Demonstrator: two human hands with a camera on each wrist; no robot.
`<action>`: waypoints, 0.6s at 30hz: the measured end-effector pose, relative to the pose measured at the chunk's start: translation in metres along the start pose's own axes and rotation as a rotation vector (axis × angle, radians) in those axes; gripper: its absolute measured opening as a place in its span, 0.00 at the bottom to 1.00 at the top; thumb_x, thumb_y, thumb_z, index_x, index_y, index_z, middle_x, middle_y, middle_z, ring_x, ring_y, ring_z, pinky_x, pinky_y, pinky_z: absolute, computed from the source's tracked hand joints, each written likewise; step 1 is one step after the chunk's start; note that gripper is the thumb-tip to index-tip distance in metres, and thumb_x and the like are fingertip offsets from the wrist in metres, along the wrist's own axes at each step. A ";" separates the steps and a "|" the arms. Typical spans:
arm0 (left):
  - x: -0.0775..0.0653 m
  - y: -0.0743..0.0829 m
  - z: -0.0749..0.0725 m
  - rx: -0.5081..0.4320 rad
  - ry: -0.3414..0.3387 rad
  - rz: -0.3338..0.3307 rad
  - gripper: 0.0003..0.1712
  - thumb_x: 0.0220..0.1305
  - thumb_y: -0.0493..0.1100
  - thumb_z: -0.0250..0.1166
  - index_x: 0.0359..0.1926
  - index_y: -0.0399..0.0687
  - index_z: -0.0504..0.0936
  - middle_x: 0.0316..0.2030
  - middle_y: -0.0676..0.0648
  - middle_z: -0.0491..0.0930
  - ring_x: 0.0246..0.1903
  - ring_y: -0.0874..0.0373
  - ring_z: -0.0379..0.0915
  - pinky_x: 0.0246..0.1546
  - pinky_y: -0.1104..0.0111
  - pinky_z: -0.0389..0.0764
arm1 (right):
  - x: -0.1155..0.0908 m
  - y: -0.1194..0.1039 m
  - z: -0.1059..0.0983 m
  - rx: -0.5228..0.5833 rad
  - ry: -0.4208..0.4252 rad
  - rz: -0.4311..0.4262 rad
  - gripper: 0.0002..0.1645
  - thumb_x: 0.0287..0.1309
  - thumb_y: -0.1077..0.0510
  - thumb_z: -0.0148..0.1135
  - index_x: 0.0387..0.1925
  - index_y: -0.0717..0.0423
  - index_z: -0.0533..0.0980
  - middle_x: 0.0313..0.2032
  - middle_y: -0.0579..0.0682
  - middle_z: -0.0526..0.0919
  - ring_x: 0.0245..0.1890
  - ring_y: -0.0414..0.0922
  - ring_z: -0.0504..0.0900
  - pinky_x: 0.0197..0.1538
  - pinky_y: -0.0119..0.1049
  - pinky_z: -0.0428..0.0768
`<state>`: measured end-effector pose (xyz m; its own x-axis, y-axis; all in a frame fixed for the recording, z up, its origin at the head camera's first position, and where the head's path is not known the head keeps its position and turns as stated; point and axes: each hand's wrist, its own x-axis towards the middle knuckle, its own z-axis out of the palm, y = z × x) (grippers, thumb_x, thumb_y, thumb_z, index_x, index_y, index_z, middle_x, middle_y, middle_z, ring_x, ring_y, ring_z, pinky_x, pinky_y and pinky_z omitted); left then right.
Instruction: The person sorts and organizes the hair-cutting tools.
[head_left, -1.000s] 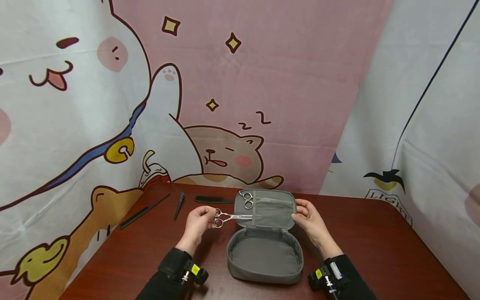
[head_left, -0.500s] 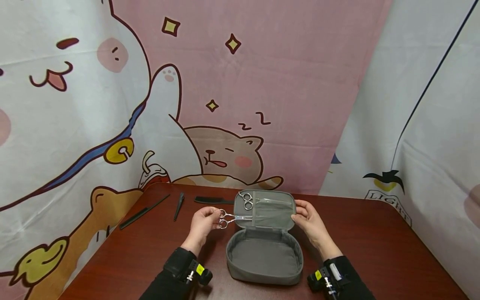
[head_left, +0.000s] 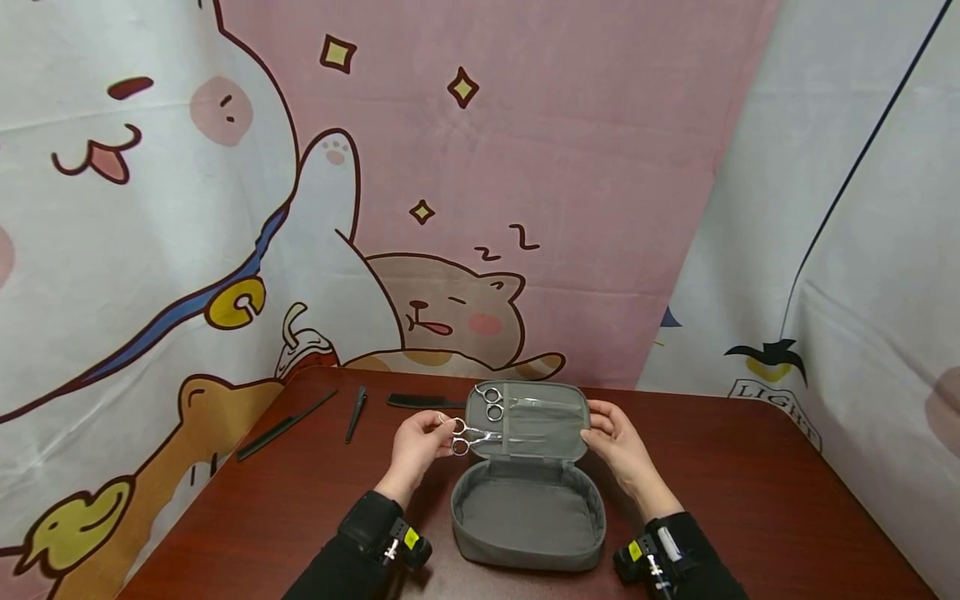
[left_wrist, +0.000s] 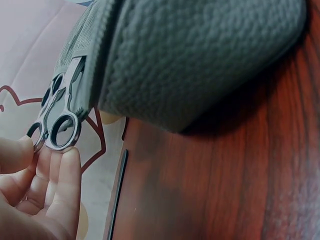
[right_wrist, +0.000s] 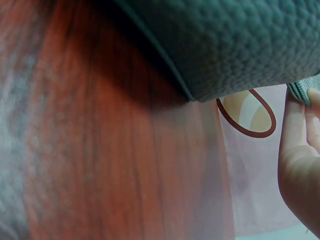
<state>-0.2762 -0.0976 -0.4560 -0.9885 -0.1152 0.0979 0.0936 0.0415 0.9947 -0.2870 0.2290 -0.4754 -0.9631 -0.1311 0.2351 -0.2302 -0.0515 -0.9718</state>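
A grey zip case (head_left: 528, 521) stands unzipped on the table, its lid (head_left: 551, 392) raised at the back with a mesh pocket (head_left: 543, 425) inside. My left hand (head_left: 417, 450) pinches the finger rings of silver scissors (head_left: 461, 447), whose blades are in the pocket's left side. In the left wrist view, thumb and fingers meet at the scissors' rings (left_wrist: 64, 132). A second pair of scissors (head_left: 492, 403) sits higher in the lid, its rings sticking out. My right hand (head_left: 621, 446) grips the lid's right edge, thumb in front; in the right wrist view only part of that hand (right_wrist: 300, 165) shows.
On the dark red table (head_left: 712, 483), left of the case, lie a long thin black comb (head_left: 285, 427) and a black hair clip (head_left: 356, 414). A wider black comb (head_left: 423, 401) lies behind my left hand, partly behind the lid. A cartoon cloth (head_left: 585, 167) hangs behind the table.
My left hand has moved right, sliding the scissors' blades deeper into the pocket. The right hand keeps its grip on the lid.
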 end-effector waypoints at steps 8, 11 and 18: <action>-0.003 0.005 0.009 0.070 -0.021 0.023 0.07 0.63 0.35 0.68 0.35 0.31 0.83 0.27 0.47 0.80 0.27 0.56 0.81 0.30 0.62 0.85 | 0.000 0.002 0.000 0.020 -0.002 -0.033 0.32 0.63 0.74 0.58 0.66 0.73 0.58 0.43 0.48 0.79 0.39 0.37 0.81 0.43 0.30 0.80; -0.004 0.006 0.012 0.084 -0.033 0.039 0.07 0.63 0.35 0.68 0.36 0.31 0.83 0.27 0.46 0.81 0.27 0.54 0.83 0.31 0.61 0.85 | 0.000 0.002 0.000 0.026 -0.008 -0.046 0.32 0.63 0.74 0.58 0.66 0.73 0.58 0.42 0.46 0.80 0.39 0.37 0.82 0.43 0.30 0.80; -0.004 0.007 0.017 0.055 -0.061 0.064 0.08 0.60 0.33 0.70 0.36 0.28 0.83 0.29 0.42 0.84 0.28 0.51 0.85 0.29 0.61 0.85 | -0.001 0.003 0.001 0.020 -0.001 -0.063 0.31 0.63 0.75 0.57 0.65 0.73 0.58 0.42 0.47 0.80 0.39 0.38 0.82 0.42 0.30 0.80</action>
<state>-0.2735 -0.0802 -0.4500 -0.9862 -0.0495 0.1578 0.1522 0.1018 0.9831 -0.2868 0.2284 -0.4781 -0.9467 -0.1280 0.2955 -0.2873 -0.0793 -0.9546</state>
